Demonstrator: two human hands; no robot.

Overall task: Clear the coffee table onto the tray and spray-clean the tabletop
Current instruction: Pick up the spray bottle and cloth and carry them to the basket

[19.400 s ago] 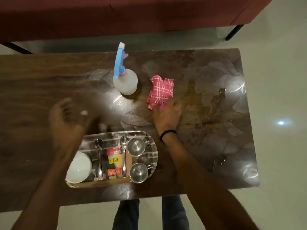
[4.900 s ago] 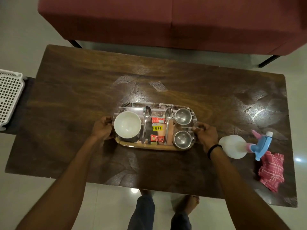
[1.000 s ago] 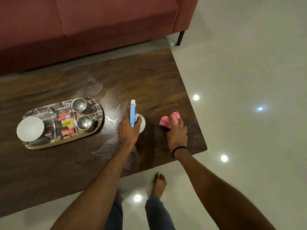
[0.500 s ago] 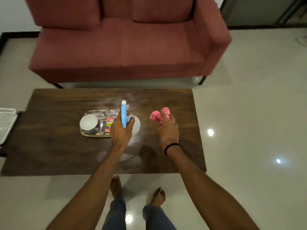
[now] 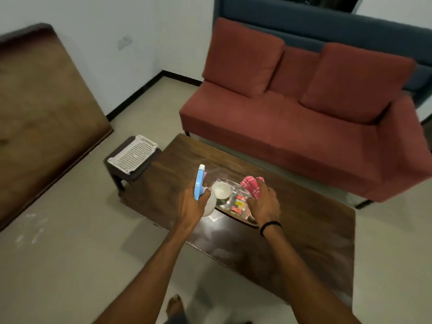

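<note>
A: Since the tray (image 5: 245, 221) already carries the bowl (image 5: 221, 190) and the packets (image 5: 238, 204), I read the step in hand as spray and wipe. Agree?

B: Agree. Left hand (image 5: 190, 209) grips the spray bottle (image 5: 199, 183), fingers curled round its neck, nozzle pointing far left. Right hand (image 5: 264, 206) has its fingers bunched on the red checked cloth (image 5: 252, 187). Both are held up above the counter (image 5: 315, 235), roughly over the tray.

A: Where does the tray sit?

B: Mid-counter, toward the near edge, partly hidden behind both hands. I can't tell what else is on it.

A: So how to do it well?

B: Aim away from the tray. The bowl is open and the packets look like food, so mist should not land there. Bring the nozzle down close to bare wood and use short pulls. Left end first, then right end.

A: Wipe pattern?

B: Flatten the cloth. Overlapping strokes along the grain, far edge to near edge. Then slide the tray onto a finished zone and clean the footprint under it.

A: Risks?

B: Bright patch (image 5: 211, 219) at the near edge could be wet film or lamp glare, cannot tell. If it's wet, dry it before the tray goes there. Keep spray off the sofa (image 5: 304, 127) beyond the far edge.
</note>
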